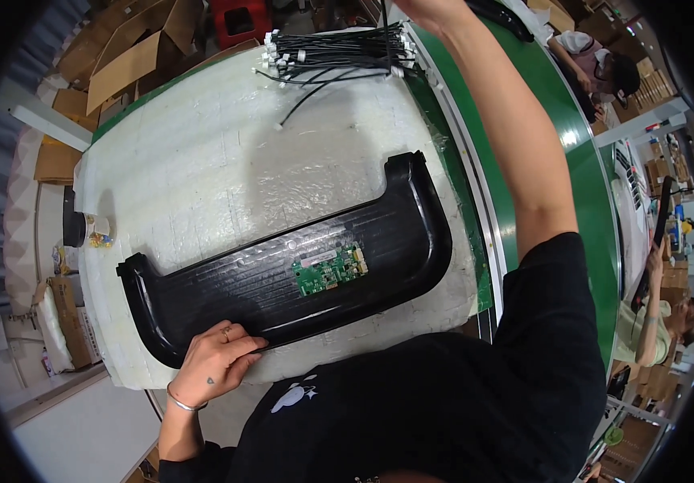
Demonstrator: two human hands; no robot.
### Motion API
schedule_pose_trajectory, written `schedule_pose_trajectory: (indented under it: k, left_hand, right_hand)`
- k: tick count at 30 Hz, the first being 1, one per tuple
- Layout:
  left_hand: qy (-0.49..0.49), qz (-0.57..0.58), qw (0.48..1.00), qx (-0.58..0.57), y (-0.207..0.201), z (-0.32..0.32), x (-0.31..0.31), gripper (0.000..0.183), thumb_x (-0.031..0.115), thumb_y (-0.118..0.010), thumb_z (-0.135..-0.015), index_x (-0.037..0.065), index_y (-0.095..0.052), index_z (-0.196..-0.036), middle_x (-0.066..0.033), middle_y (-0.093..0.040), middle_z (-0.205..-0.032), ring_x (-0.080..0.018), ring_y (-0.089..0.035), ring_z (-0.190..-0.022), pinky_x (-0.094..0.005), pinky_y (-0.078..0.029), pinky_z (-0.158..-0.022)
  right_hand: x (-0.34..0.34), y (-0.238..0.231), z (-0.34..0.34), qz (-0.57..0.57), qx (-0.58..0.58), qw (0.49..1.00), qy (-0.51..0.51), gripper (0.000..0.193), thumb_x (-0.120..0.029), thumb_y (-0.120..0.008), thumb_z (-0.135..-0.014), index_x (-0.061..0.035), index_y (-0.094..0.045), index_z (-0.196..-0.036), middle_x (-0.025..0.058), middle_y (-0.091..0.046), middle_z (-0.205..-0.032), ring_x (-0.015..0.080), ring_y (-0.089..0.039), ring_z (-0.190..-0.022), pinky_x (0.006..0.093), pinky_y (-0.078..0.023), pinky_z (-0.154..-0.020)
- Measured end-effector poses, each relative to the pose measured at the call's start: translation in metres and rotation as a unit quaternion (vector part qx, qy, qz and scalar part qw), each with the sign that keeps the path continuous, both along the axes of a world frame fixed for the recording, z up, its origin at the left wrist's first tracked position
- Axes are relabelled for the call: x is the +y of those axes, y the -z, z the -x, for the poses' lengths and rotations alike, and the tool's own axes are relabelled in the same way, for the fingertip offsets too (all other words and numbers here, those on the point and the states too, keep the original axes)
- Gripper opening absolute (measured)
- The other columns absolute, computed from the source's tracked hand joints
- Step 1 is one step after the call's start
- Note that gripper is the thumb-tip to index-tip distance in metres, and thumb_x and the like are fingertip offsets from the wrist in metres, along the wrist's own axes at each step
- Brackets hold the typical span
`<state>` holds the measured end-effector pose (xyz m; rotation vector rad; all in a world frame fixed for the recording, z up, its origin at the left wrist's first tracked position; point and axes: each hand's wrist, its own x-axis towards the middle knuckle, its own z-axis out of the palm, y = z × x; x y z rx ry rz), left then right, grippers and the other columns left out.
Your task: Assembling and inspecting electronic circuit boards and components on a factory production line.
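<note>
A wide black plastic housing point(226, 282) with upturned ends lies slanted on the padded white work surface. On its ribbed face sits a green circuit board point(331, 270) with small connectors along one end. My left hand point(220, 361) grips the housing's near edge, fingers bent and pressed together. My right hand point(435, 11) reaches to the top of the view, its fingers cut off by the edge. Just below it lies a bundle of black cables point(339, 52) with white plugs. One black cable point(386, 36) runs from the bundle up toward that hand.
A small jar point(96, 231) stands at the left edge of the pad. Open cardboard boxes point(134, 68) and a red stool point(241, 20) are behind the table. Along the right runs a green conveyor belt point(588, 181), with two other people beyond it.
</note>
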<state>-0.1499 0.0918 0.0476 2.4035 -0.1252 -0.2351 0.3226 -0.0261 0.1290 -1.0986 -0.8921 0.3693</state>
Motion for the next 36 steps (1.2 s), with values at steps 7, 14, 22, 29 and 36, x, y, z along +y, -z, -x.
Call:
schedule_pose_trajectory:
  k: [7,14,22,29,36]
  left_hand:
    - [0.017,-0.004,1.0,0.006,-0.003,-0.002,-0.001,0.024,0.004,-0.071,-0.071,0.006,-0.068,-0.095,-0.0085,-0.059,-0.079,-0.0285,-0.056,-0.073,-0.0379,-0.049,-0.064]
    - [0.063,-0.008,0.998,0.025,-0.013,-0.017,0.011,0.025,0.023,-0.074,-0.077,0.008,-0.069,-0.097,-0.0083,-0.065,-0.087,-0.0284,-0.061,-0.082,-0.0376,-0.052,-0.072]
    - [-0.016,0.159,0.982,0.097,-0.014,-0.116,-0.025,0.019,0.016,-0.056,-0.095,0.0,-0.063,-0.103,-0.0054,-0.065,-0.085,-0.0108,-0.059,-0.074,-0.0255,-0.048,-0.067]
    - [-0.059,0.314,0.929,0.184,0.03,-0.141,-0.05,0.023,0.024,-0.054,-0.098,0.004,-0.064,-0.094,0.0017,-0.063,-0.081,-0.0041,-0.055,-0.069,-0.0189,-0.047,-0.06]
    - [-0.065,0.344,0.908,0.231,0.037,-0.146,-0.064,0.021,0.023,-0.055,-0.097,0.006,-0.065,-0.091,0.0017,-0.064,-0.078,-0.0027,-0.055,-0.067,-0.017,-0.045,-0.054]
  right_hand:
    - [-0.005,0.005,0.013,0.006,0.009,0.998,-0.069,0.015,-0.019,-0.052,-0.099,-0.0047,-0.056,-0.098,0.0006,-0.06,-0.081,0.0083,-0.054,-0.071,0.0215,-0.044,-0.065]
    - [-0.038,0.005,0.092,0.31,-0.103,0.944,-0.049,0.02,-0.019,-0.054,-0.097,-0.0036,-0.062,-0.087,-0.0015,-0.059,-0.074,0.0072,-0.05,-0.066,0.023,-0.041,-0.059]
    - [-0.095,0.075,0.2,0.465,-0.191,0.831,-0.239,0.025,-0.021,-0.053,-0.098,-0.0006,-0.059,-0.084,0.0007,-0.049,-0.06,0.0089,-0.042,-0.056,0.0252,-0.036,-0.053]
    - [-0.126,0.095,0.218,0.441,-0.17,0.87,-0.142,0.019,-0.016,-0.057,-0.092,0.0014,-0.061,-0.084,0.011,-0.057,-0.062,0.0244,-0.055,-0.057,0.0348,-0.045,-0.058]
    - [-0.138,0.11,0.231,0.273,-0.461,0.844,0.033,0.008,-0.009,-0.066,-0.08,-0.0023,-0.062,-0.08,0.0077,-0.056,-0.077,0.0253,-0.056,-0.073,0.0368,-0.048,-0.06]
